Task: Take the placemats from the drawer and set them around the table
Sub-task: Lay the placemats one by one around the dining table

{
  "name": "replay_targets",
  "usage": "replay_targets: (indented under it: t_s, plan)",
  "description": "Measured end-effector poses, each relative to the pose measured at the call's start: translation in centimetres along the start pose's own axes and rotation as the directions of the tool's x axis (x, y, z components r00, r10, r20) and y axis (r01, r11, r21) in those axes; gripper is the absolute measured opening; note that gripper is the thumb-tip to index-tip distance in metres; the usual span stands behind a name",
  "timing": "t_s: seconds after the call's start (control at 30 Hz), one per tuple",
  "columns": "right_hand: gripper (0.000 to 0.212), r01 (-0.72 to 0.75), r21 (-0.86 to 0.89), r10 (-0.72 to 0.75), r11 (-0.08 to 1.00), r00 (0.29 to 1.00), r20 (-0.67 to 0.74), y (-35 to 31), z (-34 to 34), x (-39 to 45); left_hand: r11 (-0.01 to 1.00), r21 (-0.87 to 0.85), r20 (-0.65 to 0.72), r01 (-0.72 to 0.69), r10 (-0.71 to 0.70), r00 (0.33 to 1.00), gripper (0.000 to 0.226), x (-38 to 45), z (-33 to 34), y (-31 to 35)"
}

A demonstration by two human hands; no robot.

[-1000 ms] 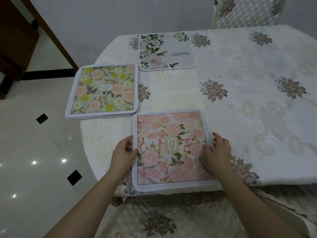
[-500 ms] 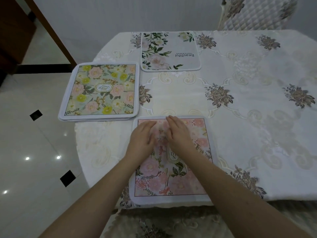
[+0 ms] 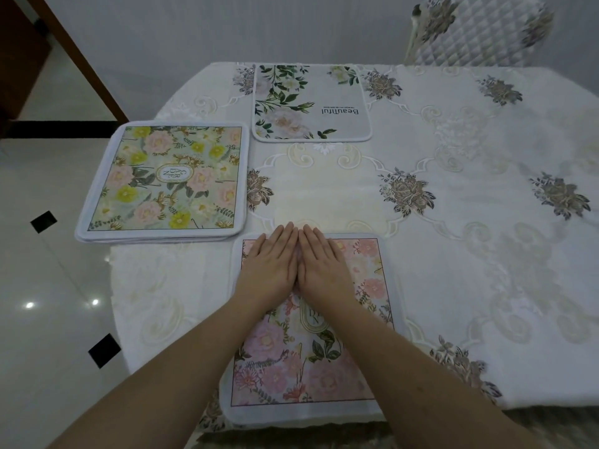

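Floral tablecloth (image 3: 453,189), stacked placemats (image 3: 168,179) left, hands (image 3: 298,264) flat on pink placemat (image 3: 324,367)

My left hand (image 3: 270,267) and right hand (image 3: 324,267) are bare, forearms (image 3: 181,364) unsleeved, no rings or watch visible.

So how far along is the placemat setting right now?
Done: the white leafy placemat printed "Beautiful" lies at the far edge of the cloth-covered table. In hand: the left hand and right hand lie flat, side by side, on the pink floral placemat at the near edge. Left: the stack of yellow-and-pink floral placemats at the left edge has yet to be set out; the right side shows none.
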State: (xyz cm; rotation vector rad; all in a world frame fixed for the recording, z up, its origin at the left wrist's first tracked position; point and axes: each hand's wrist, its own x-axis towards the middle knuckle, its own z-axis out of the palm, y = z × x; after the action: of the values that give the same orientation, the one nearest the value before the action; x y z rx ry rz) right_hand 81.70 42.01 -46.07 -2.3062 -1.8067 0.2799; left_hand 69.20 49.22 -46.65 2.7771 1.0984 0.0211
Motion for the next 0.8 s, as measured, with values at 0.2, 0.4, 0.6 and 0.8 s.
replay_targets:
  t_s: [0.2, 0.4, 0.6, 0.8]
  plan:
    - [0.058, -0.013, 0.011, 0.012, 1.000, 0.999, 0.034, 1.4, -0.6, -0.1, 0.999, -0.027, 0.004, 0.041, -0.041, 0.999, 0.063, 0.0, -0.2, 0.2]
    - [0.066, -0.052, -0.056, 0.054, 0.997, 0.998, 0.028, 4.9, -1.5, -0.9, 1.000, -0.018, 0.032, 0.022, -0.021, 0.999, 0.072, -0.5, -0.4, -0.5]
    - [0.065, -0.094, -0.068, 0.098, 0.993, 0.993, 0.058, 7.6, -2.7, -2.1, 0.998, -0.009, 0.064, 0.062, -0.062, 0.996, 0.069, -2.6, -0.8, -2.6]
    - [0.063, -0.097, -0.057, 0.102, 0.994, 0.989, 0.103, 10.6, -3.9, -4.1, 0.984, -0.088, 0.075, 0.158, -0.151, 0.986, 0.071, -5.3, -1.4, -3.6]
